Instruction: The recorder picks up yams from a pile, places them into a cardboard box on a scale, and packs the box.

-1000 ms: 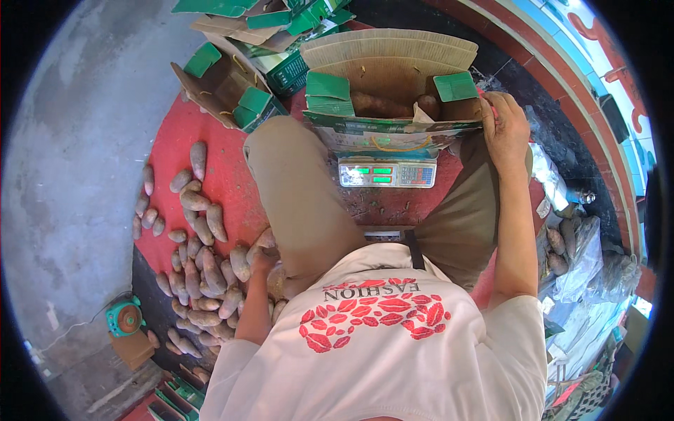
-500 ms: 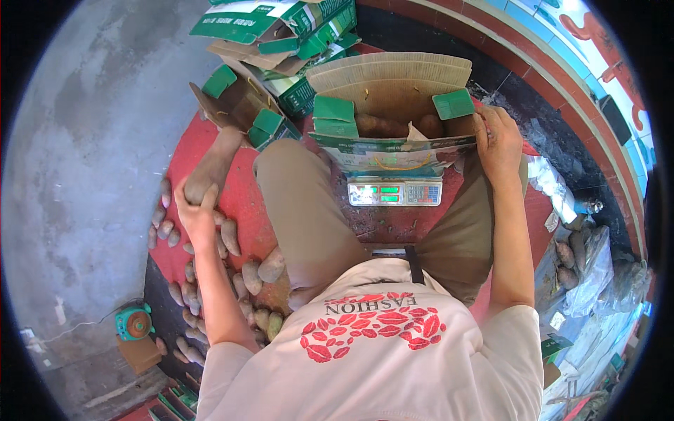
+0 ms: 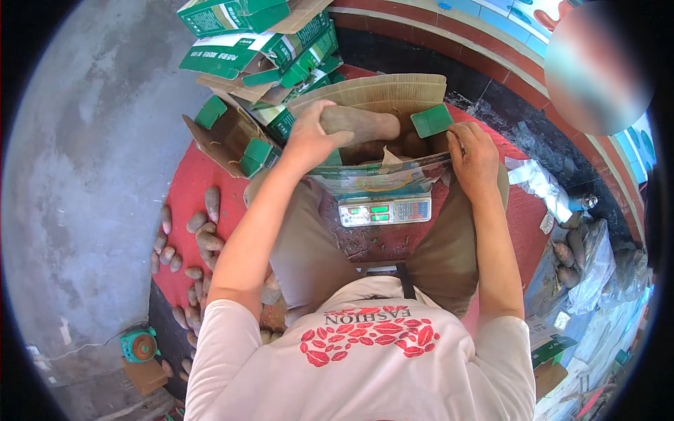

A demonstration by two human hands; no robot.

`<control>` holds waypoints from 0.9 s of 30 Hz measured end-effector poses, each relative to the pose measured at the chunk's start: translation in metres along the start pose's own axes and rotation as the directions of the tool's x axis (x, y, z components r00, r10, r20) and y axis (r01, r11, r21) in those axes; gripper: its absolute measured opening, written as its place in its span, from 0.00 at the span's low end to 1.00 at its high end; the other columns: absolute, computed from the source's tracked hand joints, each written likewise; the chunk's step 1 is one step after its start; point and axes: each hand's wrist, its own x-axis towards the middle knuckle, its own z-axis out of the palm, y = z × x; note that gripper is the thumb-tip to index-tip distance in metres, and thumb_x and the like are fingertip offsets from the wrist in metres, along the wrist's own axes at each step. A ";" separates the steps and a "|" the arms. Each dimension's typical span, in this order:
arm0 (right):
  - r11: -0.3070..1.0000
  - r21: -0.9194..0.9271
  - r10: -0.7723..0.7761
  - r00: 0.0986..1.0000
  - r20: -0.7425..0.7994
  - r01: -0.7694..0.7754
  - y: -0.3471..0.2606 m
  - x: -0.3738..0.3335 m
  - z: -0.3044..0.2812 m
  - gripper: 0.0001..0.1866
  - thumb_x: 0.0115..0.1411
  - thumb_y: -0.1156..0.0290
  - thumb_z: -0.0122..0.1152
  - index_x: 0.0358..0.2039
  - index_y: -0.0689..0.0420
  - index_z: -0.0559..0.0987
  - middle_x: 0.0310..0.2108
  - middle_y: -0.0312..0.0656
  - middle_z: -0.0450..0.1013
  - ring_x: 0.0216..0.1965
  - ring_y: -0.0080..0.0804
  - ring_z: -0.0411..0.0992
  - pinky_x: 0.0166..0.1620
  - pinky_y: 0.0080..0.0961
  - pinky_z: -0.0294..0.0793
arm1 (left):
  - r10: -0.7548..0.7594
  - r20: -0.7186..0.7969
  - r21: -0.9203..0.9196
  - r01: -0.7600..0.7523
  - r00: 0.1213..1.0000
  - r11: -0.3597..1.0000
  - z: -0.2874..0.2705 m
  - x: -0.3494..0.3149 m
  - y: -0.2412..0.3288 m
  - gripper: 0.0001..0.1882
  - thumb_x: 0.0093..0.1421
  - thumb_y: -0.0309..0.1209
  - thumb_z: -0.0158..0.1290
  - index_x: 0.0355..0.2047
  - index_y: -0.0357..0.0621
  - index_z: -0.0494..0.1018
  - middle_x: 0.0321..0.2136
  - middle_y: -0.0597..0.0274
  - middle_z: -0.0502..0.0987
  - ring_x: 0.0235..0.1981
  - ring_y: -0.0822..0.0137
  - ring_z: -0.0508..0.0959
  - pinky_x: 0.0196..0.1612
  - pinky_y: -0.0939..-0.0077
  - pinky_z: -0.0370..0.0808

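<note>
My left hand grips a long brown sweet potato and holds it over an open cardboard box with green flaps. My right hand grasps the box's right front edge. More sweet potatoes lie inside the box. The box stands on a digital scale with a lit green display, between my knees.
A pile of loose sweet potatoes lies on the red mat at my left. Empty green and brown boxes are stacked at the back. A teal tape dispenser sits on the concrete floor. Bags and more sweet potatoes lie at the right.
My left hand picked a sweet potato from the pile at my left and carried it up over the open box. My right hand stayed on the box edge.
</note>
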 end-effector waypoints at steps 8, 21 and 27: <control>0.998 0.054 0.019 1.000 -0.020 -0.018 0.002 0.003 0.001 0.05 0.52 0.75 0.58 0.30 0.58 0.76 0.30 0.42 0.73 0.31 0.43 0.72 0.36 0.34 0.69 | 0.158 -0.174 0.178 -0.126 0.972 0.976 -0.006 -0.011 -0.028 0.21 0.52 0.31 0.57 0.47 0.40 0.70 0.44 0.50 0.74 0.47 0.59 0.74 0.50 0.70 0.69; 0.999 -0.036 -0.039 0.999 0.022 0.039 0.000 0.001 0.009 0.05 0.53 0.73 0.58 0.30 0.58 0.77 0.29 0.43 0.73 0.31 0.44 0.72 0.36 0.35 0.70 | 0.108 -0.472 0.124 -0.056 0.875 0.991 -0.044 -0.051 -0.066 0.12 0.53 0.32 0.55 0.36 0.41 0.74 0.33 0.49 0.76 0.35 0.51 0.76 0.41 0.64 0.71; 0.991 -0.115 -0.073 0.997 -0.001 0.072 -0.005 0.001 0.001 0.05 0.54 0.71 0.57 0.30 0.58 0.77 0.29 0.43 0.73 0.31 0.45 0.72 0.35 0.36 0.70 | 0.103 -0.505 0.114 -0.051 0.857 0.992 -0.043 -0.055 -0.068 0.11 0.53 0.34 0.55 0.34 0.41 0.75 0.33 0.49 0.76 0.36 0.51 0.76 0.41 0.63 0.72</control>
